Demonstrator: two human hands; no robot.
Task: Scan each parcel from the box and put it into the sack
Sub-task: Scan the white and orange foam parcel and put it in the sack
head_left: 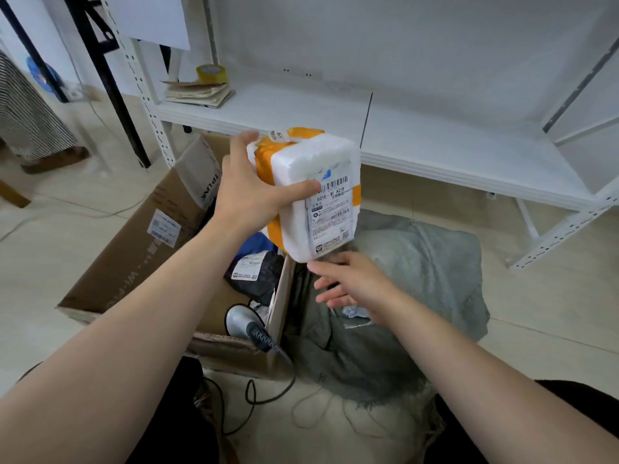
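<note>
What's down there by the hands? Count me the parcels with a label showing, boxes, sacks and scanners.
Brown cardboard box: 1
Grey-green woven sack: 1
Grey handheld scanner: 1
Parcels with a label showing: 3 (white foam parcel with orange tape, in the left hand; black plastic-bag parcel in the box; pale parcel in the sack)
Total: 6

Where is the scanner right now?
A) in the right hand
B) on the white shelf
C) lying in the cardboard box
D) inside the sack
C: the scanner lies in the near corner of the cardboard box, the right hand is open and empty, and the left hand grips the parcel.
</note>
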